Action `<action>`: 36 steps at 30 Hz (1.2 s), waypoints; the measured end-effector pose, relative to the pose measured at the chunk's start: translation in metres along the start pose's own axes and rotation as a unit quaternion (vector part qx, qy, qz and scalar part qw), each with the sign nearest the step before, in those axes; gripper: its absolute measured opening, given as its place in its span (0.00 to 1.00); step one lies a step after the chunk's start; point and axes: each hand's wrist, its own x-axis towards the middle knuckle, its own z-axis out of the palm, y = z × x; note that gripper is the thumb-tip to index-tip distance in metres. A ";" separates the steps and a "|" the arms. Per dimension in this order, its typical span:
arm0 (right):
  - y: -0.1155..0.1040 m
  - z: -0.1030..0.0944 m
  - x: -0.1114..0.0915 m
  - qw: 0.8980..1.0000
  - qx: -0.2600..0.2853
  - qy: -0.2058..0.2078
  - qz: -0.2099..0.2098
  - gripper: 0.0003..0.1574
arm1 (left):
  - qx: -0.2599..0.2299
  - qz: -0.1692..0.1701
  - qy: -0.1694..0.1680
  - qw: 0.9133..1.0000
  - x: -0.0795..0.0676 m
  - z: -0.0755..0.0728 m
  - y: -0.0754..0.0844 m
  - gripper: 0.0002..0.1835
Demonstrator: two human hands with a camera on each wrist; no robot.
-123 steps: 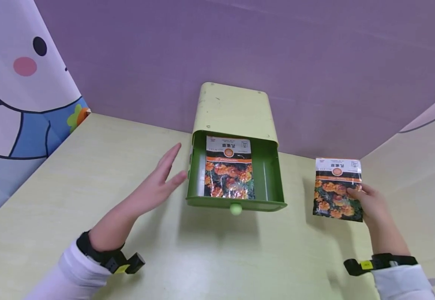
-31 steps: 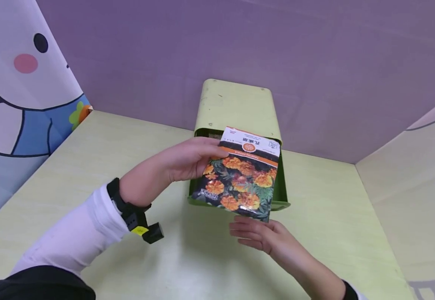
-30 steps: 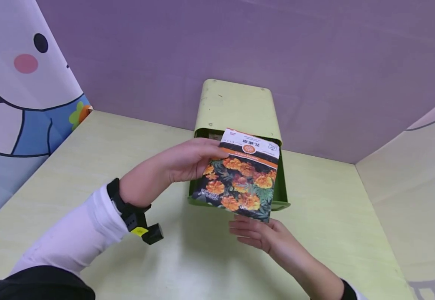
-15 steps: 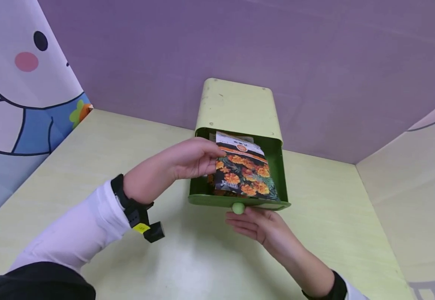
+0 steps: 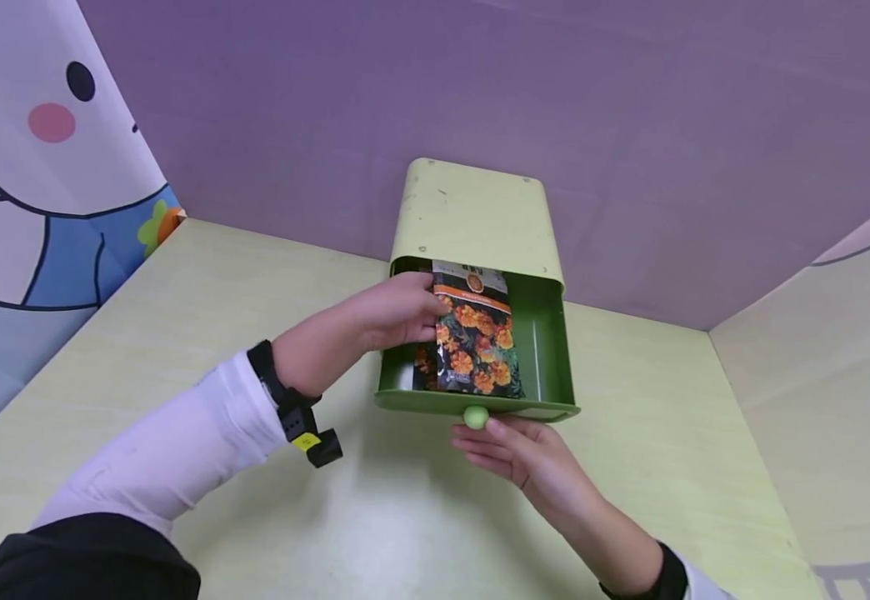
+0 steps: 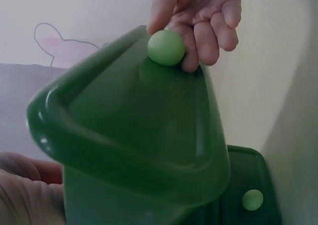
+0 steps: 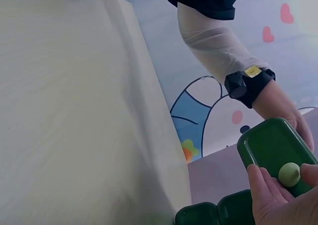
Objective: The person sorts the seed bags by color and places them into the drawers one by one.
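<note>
A marigold seed packet (image 5: 480, 350) lies face up inside the pulled-out green drawer (image 5: 543, 350). Under its left side shows the edge of a second seed packet (image 5: 424, 372). My left hand (image 5: 393, 312) reaches over the drawer's left wall and pinches the upper packet's left edge; some fingers are hidden. In the left wrist view, part of that left hand (image 6: 27, 190) shows beside the drawer. At the drawer's front, my right hand (image 5: 536, 467) holds the light green knob (image 5: 476, 417) between thumb and fingers, palm up.
The drawer slides out of a cream cabinet (image 5: 480, 217) standing against a purple wall (image 5: 315, 125). Below it, another green drawer front with its own knob (image 6: 252, 200) stays in. A cartoon panel (image 5: 22, 183) bounds the left, a pale panel (image 5: 840, 400) the right.
The upper packet has come down into the drawer and shifted left, with my left hand still at its edge. My right hand has left the packet's lower edge and taken the knob.
</note>
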 end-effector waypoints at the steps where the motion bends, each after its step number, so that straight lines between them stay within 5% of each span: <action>1: 0.000 0.000 0.000 1.000 -0.003 0.004 0.001 0.27 | 0.006 -0.003 0.000 1.000 0.001 0.001 0.000 0.41; 9: 0.002 0.000 0.002 1.000 -0.013 0.016 0.004 0.27 | 0.084 0.025 -0.002 0.996 -0.007 0.004 -0.004 0.44; 13: 0.003 0.000 0.002 1.000 -0.005 0.017 0.000 0.27 | 0.212 0.061 -0.016 0.975 -0.019 0.003 -0.003 0.41; 16: 0.003 0.000 0.002 1.000 0.002 0.017 -0.005 0.26 | 0.322 0.109 -0.042 0.939 -0.027 0.005 -0.002 0.37; 20: 0.004 0.000 0.003 1.000 0.011 0.019 -0.010 0.24 | 0.436 0.208 -0.057 0.873 -0.029 0.008 0.003 0.29; 25: 0.005 0.000 0.004 1.000 0.007 0.026 -0.009 0.25 | 0.528 0.328 0.050 0.781 -0.003 -0.007 0.016 0.28; 27: 0.005 0.000 0.005 1.000 0.004 0.028 -0.009 0.27 | 0.559 0.344 0.097 0.748 0.013 -0.019 0.023 0.31; 29: 0.005 0.001 0.005 1.000 0.004 0.027 -0.008 0.27 | 0.583 0.347 0.121 0.725 0.028 -0.033 0.030 0.35; 31: 0.006 0.001 0.006 1.000 0.007 0.026 -0.009 0.27 | 0.598 0.341 0.124 0.714 0.042 -0.046 0.036 0.38; 32: 0.006 0.002 0.006 1.000 0.009 0.025 -0.009 0.27 | 0.598 0.337 0.120 0.718 0.048 -0.052 0.038 0.39; 36: 0.006 0.002 0.006 1.000 0.013 0.027 -0.007 0.27 | 0.574 0.316 0.089 0.750 0.065 -0.068 0.047 0.40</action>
